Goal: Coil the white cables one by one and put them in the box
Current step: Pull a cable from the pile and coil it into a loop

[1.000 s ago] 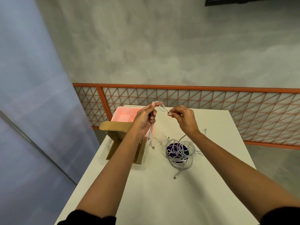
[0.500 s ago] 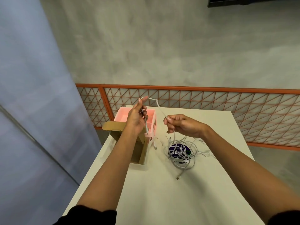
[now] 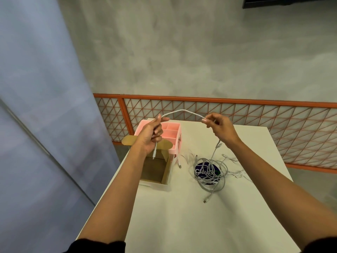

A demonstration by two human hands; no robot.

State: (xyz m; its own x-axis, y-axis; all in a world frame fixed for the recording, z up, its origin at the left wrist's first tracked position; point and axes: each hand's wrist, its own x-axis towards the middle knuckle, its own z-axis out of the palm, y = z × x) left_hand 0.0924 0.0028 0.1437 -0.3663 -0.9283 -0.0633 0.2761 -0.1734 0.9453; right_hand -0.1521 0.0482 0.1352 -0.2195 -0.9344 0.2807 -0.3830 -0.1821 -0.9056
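Pinching white cable (image 3: 182, 111) arched between left hand (image 3: 150, 136) and right hand (image 3: 221, 127), fingers (image 3: 157, 132) curled round it, plug (image 3: 154, 156) seemingly above box (image 3: 165, 179)

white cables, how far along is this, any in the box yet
Nothing looks done: the visible floor of the cardboard box holds no cable. In hand: one white cable, stretched between the left hand and the right hand, not yet coiled. Left: coiling it, boxing it, then the tangled pile on the table.
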